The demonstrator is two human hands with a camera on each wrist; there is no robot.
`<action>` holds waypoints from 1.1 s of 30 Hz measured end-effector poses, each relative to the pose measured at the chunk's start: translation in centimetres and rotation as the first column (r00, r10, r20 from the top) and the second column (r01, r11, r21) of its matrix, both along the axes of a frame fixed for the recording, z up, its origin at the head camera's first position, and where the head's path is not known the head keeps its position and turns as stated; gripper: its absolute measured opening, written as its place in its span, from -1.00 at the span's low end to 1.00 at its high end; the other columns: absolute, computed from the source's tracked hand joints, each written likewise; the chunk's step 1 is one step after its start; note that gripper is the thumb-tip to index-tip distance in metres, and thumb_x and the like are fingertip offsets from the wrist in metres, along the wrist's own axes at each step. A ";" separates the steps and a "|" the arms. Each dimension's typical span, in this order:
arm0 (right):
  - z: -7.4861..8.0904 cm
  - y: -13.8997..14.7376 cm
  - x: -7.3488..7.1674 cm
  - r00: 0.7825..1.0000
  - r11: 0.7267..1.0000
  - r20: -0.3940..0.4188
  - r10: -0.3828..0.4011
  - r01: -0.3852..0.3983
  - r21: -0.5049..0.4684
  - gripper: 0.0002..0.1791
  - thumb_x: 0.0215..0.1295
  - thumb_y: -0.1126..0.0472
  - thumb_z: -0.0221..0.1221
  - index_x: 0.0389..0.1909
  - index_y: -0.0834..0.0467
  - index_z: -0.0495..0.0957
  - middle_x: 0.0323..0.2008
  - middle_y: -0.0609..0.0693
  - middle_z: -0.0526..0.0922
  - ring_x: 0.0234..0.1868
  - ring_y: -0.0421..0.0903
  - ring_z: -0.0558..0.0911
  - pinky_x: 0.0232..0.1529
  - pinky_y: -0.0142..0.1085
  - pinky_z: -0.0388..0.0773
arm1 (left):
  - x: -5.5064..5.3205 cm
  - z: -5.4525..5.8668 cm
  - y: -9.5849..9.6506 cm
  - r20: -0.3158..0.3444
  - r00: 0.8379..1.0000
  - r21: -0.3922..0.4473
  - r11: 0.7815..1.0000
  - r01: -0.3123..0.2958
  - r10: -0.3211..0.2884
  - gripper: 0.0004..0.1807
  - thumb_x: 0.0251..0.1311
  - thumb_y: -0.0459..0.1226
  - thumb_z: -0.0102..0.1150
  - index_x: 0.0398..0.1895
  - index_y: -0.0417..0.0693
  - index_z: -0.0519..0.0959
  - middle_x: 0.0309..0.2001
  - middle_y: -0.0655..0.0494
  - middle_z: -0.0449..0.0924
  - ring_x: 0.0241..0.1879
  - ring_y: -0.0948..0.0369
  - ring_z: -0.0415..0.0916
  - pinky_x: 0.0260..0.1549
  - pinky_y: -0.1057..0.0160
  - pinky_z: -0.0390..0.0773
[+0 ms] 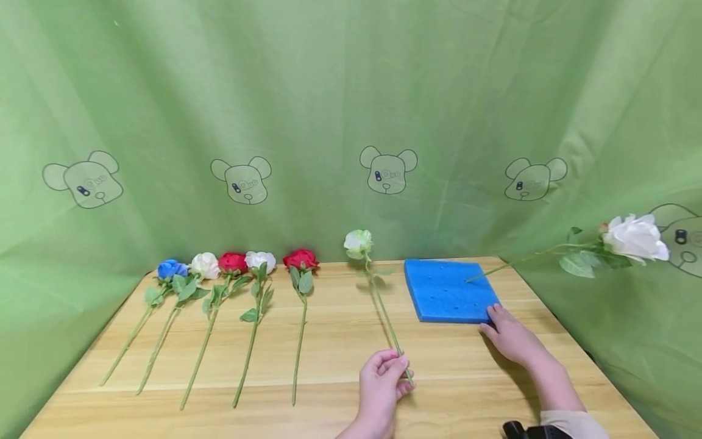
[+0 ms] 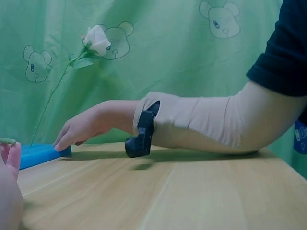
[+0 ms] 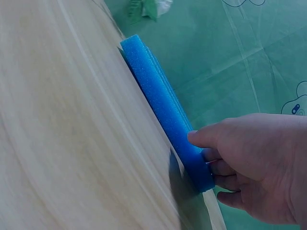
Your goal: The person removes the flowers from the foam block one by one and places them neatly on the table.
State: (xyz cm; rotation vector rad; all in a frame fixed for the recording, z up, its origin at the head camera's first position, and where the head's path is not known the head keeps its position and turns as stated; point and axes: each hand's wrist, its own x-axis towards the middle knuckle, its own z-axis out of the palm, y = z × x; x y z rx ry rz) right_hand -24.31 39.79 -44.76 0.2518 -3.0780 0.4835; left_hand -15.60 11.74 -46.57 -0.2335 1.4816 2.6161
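Observation:
My left hand (image 1: 380,390) pinches the lower stem of a pale green-and-white rose (image 1: 358,244) between thumb and fingers. The bloom points away, toward the back of the table. At the near right corner of a blue foam pad (image 1: 450,292), my right hand (image 1: 512,335) holds on, thumb at the front edge and fingers at the side. The right wrist view shows this grip on the foam (image 3: 163,110) from low down. A white rose (image 1: 636,239) stands with its stem in the foam, leaning far right. Small holes dot the pad's top.
On the left lie a blue rose (image 1: 172,269), a cream rose (image 1: 205,266), a red rose (image 1: 233,263), a white rose (image 1: 260,260) and another red rose (image 1: 301,259), stems toward me. A green curtain (image 1: 312,122) encloses the wooden table (image 1: 329,366).

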 end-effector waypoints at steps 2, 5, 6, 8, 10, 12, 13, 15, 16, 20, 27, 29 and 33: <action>0.0 0.1 0.0 1.000 1.000 -0.002 0.000 0.000 0.002 -0.33 0.46 0.12 0.00 0.31 0.60 0.15 0.34 0.61 0.06 0.35 0.53 0.12 0.34 0.34 0.13 | 0.2 0.2 0.1 0.009 1.000 0.014 1.000 -0.004 0.004 -0.70 0.20 -0.35 0.20 -0.05 -0.32 0.47 -0.29 0.08 0.59 -0.35 0.25 0.52 -0.36 0.37 0.64; 0.0 0.2 0.1 1.000 1.000 -0.003 0.000 0.000 0.006 -0.33 0.47 0.11 -0.01 0.31 0.61 0.14 0.34 0.62 0.06 0.35 0.53 0.12 0.34 0.34 0.13 | 0.3 0.7 0.1 0.034 0.999 0.048 0.999 -0.016 0.014 -0.70 0.20 -0.32 0.20 -0.05 -0.30 0.46 -0.28 0.09 0.58 -0.33 0.25 0.51 -0.32 0.35 0.62; 0.0 0.3 0.1 1.000 1.000 -0.004 -0.001 0.001 0.006 -0.32 0.47 0.11 -0.01 0.31 0.61 0.14 0.34 0.62 0.06 0.35 0.53 0.11 0.34 0.34 0.13 | 0.3 0.9 0.1 0.044 0.999 0.062 0.998 -0.020 0.017 -0.70 0.20 -0.32 0.20 -0.06 -0.29 0.45 -0.28 0.09 0.57 -0.33 0.25 0.50 -0.30 0.34 0.61; -0.1 0.4 0.1 1.000 1.000 -0.004 -0.002 0.002 0.008 -0.32 0.48 0.09 -0.02 0.31 0.60 0.14 0.34 0.62 0.05 0.35 0.53 0.11 0.34 0.33 0.13 | 0.3 1.3 0.0 0.073 0.997 0.084 0.996 -0.028 0.022 -0.70 0.19 -0.31 0.21 -0.07 -0.27 0.45 -0.29 0.10 0.55 -0.32 0.26 0.49 -0.28 0.34 0.60; -0.1 0.5 0.0 1.000 1.000 -0.004 -0.004 0.004 0.010 -0.31 0.48 0.09 -0.02 0.31 0.60 0.14 0.35 0.62 0.05 0.35 0.53 0.11 0.34 0.33 0.12 | 0.3 1.8 -0.2 0.099 0.995 0.102 0.994 -0.029 0.019 -0.70 0.19 -0.30 0.20 -0.07 -0.25 0.44 -0.29 0.11 0.53 -0.32 0.27 0.48 -0.27 0.36 0.60; -0.1 0.5 0.0 1.000 1.000 -0.003 -0.007 0.007 0.011 -0.31 0.48 0.09 -0.02 0.31 0.60 0.14 0.35 0.61 0.04 0.36 0.53 0.11 0.34 0.33 0.12 | 0.2 2.2 -0.6 0.113 0.994 0.123 0.992 -0.017 0.004 -0.69 0.19 -0.29 0.20 -0.05 -0.24 0.42 -0.30 0.13 0.52 -0.32 0.28 0.47 -0.26 0.38 0.59; -0.1 0.6 -0.1 1.000 1.000 -0.004 -0.007 0.007 0.010 -0.31 0.48 0.09 -0.02 0.31 0.60 0.14 0.35 0.61 0.04 0.36 0.52 0.11 0.34 0.33 0.12 | 0.2 2.4 -0.9 0.118 0.993 0.129 0.992 -0.011 -0.004 -0.67 0.20 -0.28 0.19 -0.03 -0.23 0.41 -0.30 0.14 0.52 -0.31 0.29 0.47 -0.26 0.38 0.59; -0.2 0.5 -0.2 1.000 1.000 -0.006 -0.005 0.005 0.009 -0.31 0.48 0.09 -0.01 0.31 0.60 0.14 0.35 0.61 0.05 0.36 0.52 0.11 0.35 0.33 0.12 | 0.2 2.6 -1.5 0.119 0.993 0.150 0.989 0.008 -0.026 -0.64 0.22 -0.28 0.18 0.02 -0.24 0.39 -0.28 0.14 0.52 -0.30 0.30 0.46 -0.23 0.39 0.57; -0.2 0.5 -0.2 1.000 1.000 -0.007 -0.004 0.004 0.008 -0.31 0.48 0.08 -0.01 0.31 0.60 0.14 0.35 0.61 0.05 0.36 0.52 0.11 0.35 0.33 0.12 | 0.1 2.7 -1.8 0.122 0.992 0.160 0.987 0.017 -0.037 -0.62 0.23 -0.27 0.17 0.04 -0.25 0.37 -0.26 0.14 0.52 -0.29 0.30 0.46 -0.22 0.40 0.56; -0.4 0.5 -0.3 1.000 1.000 -0.009 -0.002 0.002 0.008 -0.32 0.47 0.09 -0.01 0.31 0.60 0.14 0.35 0.61 0.06 0.36 0.52 0.11 0.34 0.33 0.13 | 0.1 2.7 -3.1 0.147 0.986 0.178 0.983 0.048 -0.074 -0.55 0.25 -0.28 0.15 0.15 -0.28 0.33 -0.22 0.14 0.52 -0.25 0.30 0.45 -0.15 0.40 0.55; -0.5 0.6 -0.2 1.000 1.000 -0.008 -0.002 0.002 0.012 -0.32 0.47 0.11 0.00 0.31 0.60 0.15 0.35 0.61 0.06 0.36 0.52 0.12 0.34 0.33 0.13 | 0.4 2.1 -5.2 0.192 0.974 0.227 0.971 0.073 -0.118 -0.46 0.30 -0.32 0.11 0.28 -0.31 0.24 -0.17 0.14 0.53 -0.20 0.30 0.44 -0.05 0.39 0.54; -0.5 0.5 -0.2 1.000 1.000 -0.009 0.001 -0.001 0.014 -0.33 0.47 0.11 0.00 0.30 0.60 0.15 0.34 0.61 0.07 0.35 0.52 0.12 0.34 0.33 0.14 | 0.6 2.0 -5.7 0.208 0.971 0.241 0.968 0.069 -0.121 -0.47 0.29 -0.31 0.13 0.27 -0.29 0.25 -0.18 0.15 0.54 -0.20 0.30 0.45 -0.04 0.38 0.54; -0.3 0.2 -0.1 1.000 1.000 -0.019 0.007 -0.007 0.015 -0.34 0.45 0.13 0.01 0.29 0.61 0.17 0.33 0.62 0.09 0.35 0.53 0.13 0.33 0.33 0.15 | 0.8 1.6 -6.8 0.220 0.968 0.245 0.967 0.065 -0.121 -0.50 0.27 -0.31 0.17 0.22 -0.28 0.30 -0.22 0.15 0.57 -0.23 0.30 0.48 -0.07 0.38 0.56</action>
